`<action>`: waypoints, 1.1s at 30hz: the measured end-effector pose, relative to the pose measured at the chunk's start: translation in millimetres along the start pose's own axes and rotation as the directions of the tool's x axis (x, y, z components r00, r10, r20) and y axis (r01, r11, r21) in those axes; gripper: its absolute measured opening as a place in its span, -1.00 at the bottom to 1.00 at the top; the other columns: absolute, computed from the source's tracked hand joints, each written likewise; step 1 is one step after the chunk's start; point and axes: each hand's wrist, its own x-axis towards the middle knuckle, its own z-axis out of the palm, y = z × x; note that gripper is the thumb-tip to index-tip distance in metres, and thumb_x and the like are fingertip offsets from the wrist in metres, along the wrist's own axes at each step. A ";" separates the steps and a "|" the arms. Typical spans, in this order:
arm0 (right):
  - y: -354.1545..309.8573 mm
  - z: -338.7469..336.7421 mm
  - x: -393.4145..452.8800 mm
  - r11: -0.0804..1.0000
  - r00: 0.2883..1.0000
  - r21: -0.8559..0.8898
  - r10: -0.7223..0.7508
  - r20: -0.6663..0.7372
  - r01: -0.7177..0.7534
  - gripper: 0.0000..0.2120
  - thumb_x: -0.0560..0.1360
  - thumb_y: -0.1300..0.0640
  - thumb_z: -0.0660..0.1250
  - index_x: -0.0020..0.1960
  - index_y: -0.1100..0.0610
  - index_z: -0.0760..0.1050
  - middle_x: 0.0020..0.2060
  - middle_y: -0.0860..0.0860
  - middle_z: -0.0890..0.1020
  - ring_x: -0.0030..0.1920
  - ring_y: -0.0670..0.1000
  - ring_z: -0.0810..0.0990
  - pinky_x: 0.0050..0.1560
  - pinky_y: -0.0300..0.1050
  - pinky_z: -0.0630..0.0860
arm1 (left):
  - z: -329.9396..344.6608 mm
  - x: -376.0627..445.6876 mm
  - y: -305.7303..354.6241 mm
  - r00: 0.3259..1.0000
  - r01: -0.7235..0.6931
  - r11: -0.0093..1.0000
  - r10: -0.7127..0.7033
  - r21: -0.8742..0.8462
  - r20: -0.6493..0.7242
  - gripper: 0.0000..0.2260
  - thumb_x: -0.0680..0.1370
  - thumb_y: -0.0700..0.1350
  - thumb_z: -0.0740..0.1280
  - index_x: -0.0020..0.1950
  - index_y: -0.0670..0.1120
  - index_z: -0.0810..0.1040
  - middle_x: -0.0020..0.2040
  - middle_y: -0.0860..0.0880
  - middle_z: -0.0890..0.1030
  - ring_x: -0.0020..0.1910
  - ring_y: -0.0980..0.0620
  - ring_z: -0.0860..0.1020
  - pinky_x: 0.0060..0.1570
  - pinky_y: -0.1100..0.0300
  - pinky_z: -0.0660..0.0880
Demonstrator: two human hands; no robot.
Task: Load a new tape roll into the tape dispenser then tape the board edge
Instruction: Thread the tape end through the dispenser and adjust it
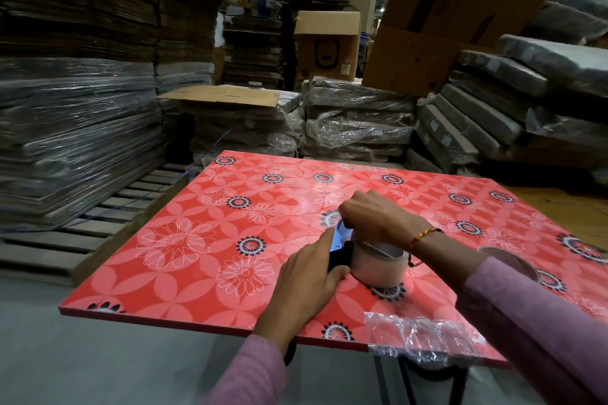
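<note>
While crumpled clear film point(416, 335) clings to the near edge of the red floral board point(197, 256), the left hand point(304, 286) grips the half-hidden black tape dispenser point(340, 248). The right hand point(375, 218), fingers curled, covers its metal top beside the clear tape roll point(378, 264). A sleeve point(533, 315) partly masks a spent core point(508, 261); wrapped stacks point(355, 118) blur behind.
</note>
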 end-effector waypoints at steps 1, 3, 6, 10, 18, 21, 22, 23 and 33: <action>2.5 2.8 -0.3 1.000 1.000 -0.009 -0.016 -0.008 0.015 -0.81 0.53 0.26 0.24 0.12 0.20 0.53 0.09 0.22 0.60 0.07 0.29 0.59 -0.19 -0.02 0.28 | 0.8 0.7 -1.4 1.000 0.000 1.000 0.000 -0.009 0.003 -0.39 0.59 0.13 0.31 0.56 0.07 0.13 0.19 -0.10 0.61 0.19 -0.20 0.54 0.04 -0.06 0.49; 7.6 8.7 -1.8 0.999 0.998 -0.008 -0.045 -0.036 0.045 -0.77 0.51 0.24 0.26 0.16 0.16 0.51 0.08 0.18 0.61 0.05 0.28 0.60 -0.19 -0.01 0.27 | 1.5 0.2 -1.5 1.000 -0.009 1.000 0.009 -0.022 0.001 -0.34 0.59 0.07 0.33 0.59 0.12 0.06 0.22 -0.09 0.60 0.19 -0.18 0.54 0.04 -0.03 0.48; 13.6 16.8 -3.3 0.996 0.994 0.037 -0.073 -0.081 0.076 -0.80 0.47 0.20 0.29 0.10 0.10 0.49 0.01 0.13 0.64 0.00 0.26 0.60 -0.21 0.03 0.34 | 3.4 -10.0 6.2 0.985 -0.134 0.990 0.138 0.039 -0.102 -0.33 0.57 0.02 0.34 0.58 0.23 0.05 0.49 -0.01 0.37 0.36 -0.09 0.43 0.23 0.01 0.47; 14.9 13.8 0.4 0.990 0.996 0.134 -0.023 -0.087 0.035 -0.87 0.47 0.19 0.32 0.00 0.05 0.57 -0.03 0.13 0.65 0.01 0.26 0.61 -0.24 -0.03 0.36 | 11.6 -26.4 24.7 0.975 -0.163 0.986 0.168 0.045 -0.146 -0.46 0.59 0.05 0.29 0.54 0.18 0.20 0.63 -0.05 0.01 0.56 -0.06 0.11 0.45 0.02 0.33; 5.5 9.9 5.3 0.951 0.992 0.286 0.129 -0.012 -0.121 -0.90 0.49 0.14 0.32 -0.04 0.00 0.59 0.07 0.17 0.61 0.07 0.26 0.60 -0.15 -0.06 0.43 | 11.1 -31.6 26.5 0.980 -0.198 0.980 0.198 0.022 -0.023 -0.58 0.56 0.14 0.31 0.39 0.32 0.30 0.61 0.14 -0.28 0.58 0.00 0.02 0.42 0.01 0.34; 4.2 9.7 5.5 0.928 0.985 0.334 0.169 0.014 -0.164 -0.89 0.42 0.18 0.31 -0.16 -0.04 0.49 0.04 0.18 0.63 0.05 0.25 0.61 -0.09 0.01 0.53 | 10.9 -31.6 27.0 0.981 -0.192 0.981 0.193 0.038 -0.019 -0.58 0.56 0.13 0.30 0.39 0.33 0.29 0.59 0.18 -0.32 0.57 -0.02 0.05 0.38 -0.06 0.38; 3.8 9.9 5.6 0.918 0.981 0.350 0.190 0.024 -0.186 -0.88 0.41 0.18 0.31 -0.18 -0.04 0.45 0.03 0.18 0.63 0.04 0.25 0.61 -0.11 0.00 0.52 | 10.6 -32.0 27.1 0.981 -0.191 0.981 0.191 0.041 -0.014 -0.57 0.56 0.13 0.30 0.40 0.34 0.28 0.59 0.18 -0.32 0.57 -0.02 0.05 0.38 -0.06 0.38; 3.3 10.2 6.2 0.905 0.977 0.370 0.212 0.031 -0.209 -0.87 0.40 0.17 0.32 -0.22 -0.03 0.41 0.02 0.17 0.63 0.02 0.25 0.61 -0.15 -0.03 0.49 | 10.3 -32.5 27.2 0.981 -0.191 0.981 0.192 0.044 -0.009 -0.57 0.57 0.13 0.30 0.40 0.34 0.27 0.59 0.18 -0.33 0.57 -0.01 0.06 0.37 -0.05 0.38; -4.8 22.9 3.8 0.769 0.932 0.558 0.360 0.024 -0.312 -0.80 0.45 0.09 0.32 -0.19 0.21 0.61 -0.23 0.17 0.67 -0.19 0.23 0.61 -0.23 0.06 0.54 | 11.5 -33.1 26.8 0.982 -0.187 0.981 0.189 0.059 -0.016 -0.54 0.56 0.09 0.32 0.40 0.35 0.25 0.59 0.14 -0.35 0.52 -0.07 0.21 0.31 -0.05 0.43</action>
